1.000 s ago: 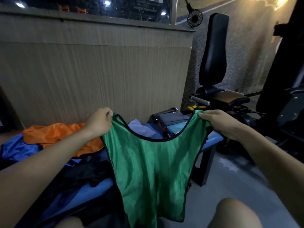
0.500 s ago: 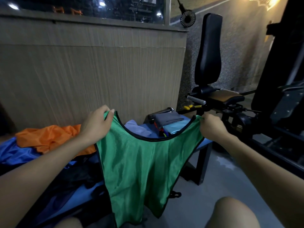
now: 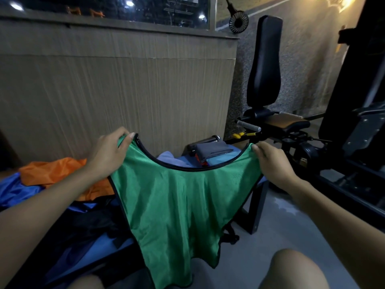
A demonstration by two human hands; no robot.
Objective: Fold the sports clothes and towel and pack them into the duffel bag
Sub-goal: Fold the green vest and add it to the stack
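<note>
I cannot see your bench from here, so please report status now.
Left hand and right hand each pinch a shoulder of the green mesh vest. Vest hangs unfolded. Crumpled orange garment lies on the bench behind.

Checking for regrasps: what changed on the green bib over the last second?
No regrasp. Right hand turned over, from palm-up to knuckles-up. Left hand keeps pinching the other strap; the green mesh bib hangs spread as before. Orange bib unmoved.
</note>
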